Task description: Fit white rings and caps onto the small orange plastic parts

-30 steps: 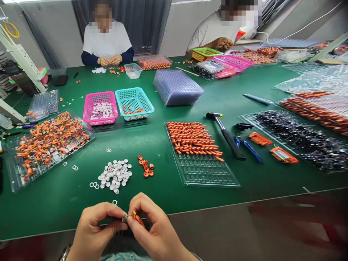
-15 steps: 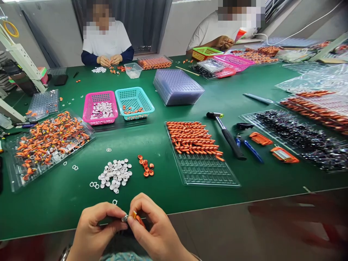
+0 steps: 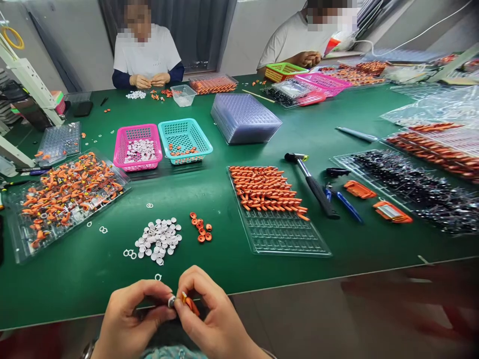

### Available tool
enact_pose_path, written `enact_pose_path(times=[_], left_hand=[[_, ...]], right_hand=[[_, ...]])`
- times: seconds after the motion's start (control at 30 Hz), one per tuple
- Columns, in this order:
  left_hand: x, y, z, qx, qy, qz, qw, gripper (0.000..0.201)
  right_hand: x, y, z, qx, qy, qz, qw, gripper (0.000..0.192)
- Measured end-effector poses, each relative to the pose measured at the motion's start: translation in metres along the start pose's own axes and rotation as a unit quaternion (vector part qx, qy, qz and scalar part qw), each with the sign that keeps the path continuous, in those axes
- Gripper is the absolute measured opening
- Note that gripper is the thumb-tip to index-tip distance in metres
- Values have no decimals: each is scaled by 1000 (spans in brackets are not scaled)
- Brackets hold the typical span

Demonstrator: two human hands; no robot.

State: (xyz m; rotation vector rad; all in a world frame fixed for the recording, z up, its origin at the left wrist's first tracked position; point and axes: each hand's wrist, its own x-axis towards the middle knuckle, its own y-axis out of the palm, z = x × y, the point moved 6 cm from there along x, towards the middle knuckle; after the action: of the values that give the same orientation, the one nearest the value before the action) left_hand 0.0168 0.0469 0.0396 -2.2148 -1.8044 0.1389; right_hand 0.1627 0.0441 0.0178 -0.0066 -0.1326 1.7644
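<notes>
Bottom centre of the frame: left hand point(image 3: 129, 321) pinches a small silver ring point(image 3: 171, 301), right hand point(image 3: 209, 319) grips an orange part point(image 3: 189, 302). Past the tabletop point(image 3: 93, 279) edge, a slip could drop either piece.

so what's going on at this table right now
A person at the near edge of the green table pinches a small silver ring in the left hand and an orange piece in the right hand, holding the two together. Just ahead lie a pile of white discs, a few orange rings and a clear tray half filled with orange pieces. Two other people work at the far side.
</notes>
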Motion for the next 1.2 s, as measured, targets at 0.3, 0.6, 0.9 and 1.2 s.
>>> enact_pose_path(times=[0.3, 0.6, 0.9, 1.2], left_hand=[[-9, -6, -11, 79, 94, -46, 991, 30], [-7, 4, -9, -29, 9, -87, 996, 19], [9, 32, -3, -85, -58, -40, 994, 15], [38, 65, -3, 10, -2, 77, 997, 17]], right_hand=[[-2, 6, -7, 114, 91, 36, 989, 7], [-6, 7, -15, 226, 114, 35, 967, 31], [-13, -18, -23, 164, 62, 6, 985, 34], [-16, -55, -26, 76, 39, -57, 995, 32]])
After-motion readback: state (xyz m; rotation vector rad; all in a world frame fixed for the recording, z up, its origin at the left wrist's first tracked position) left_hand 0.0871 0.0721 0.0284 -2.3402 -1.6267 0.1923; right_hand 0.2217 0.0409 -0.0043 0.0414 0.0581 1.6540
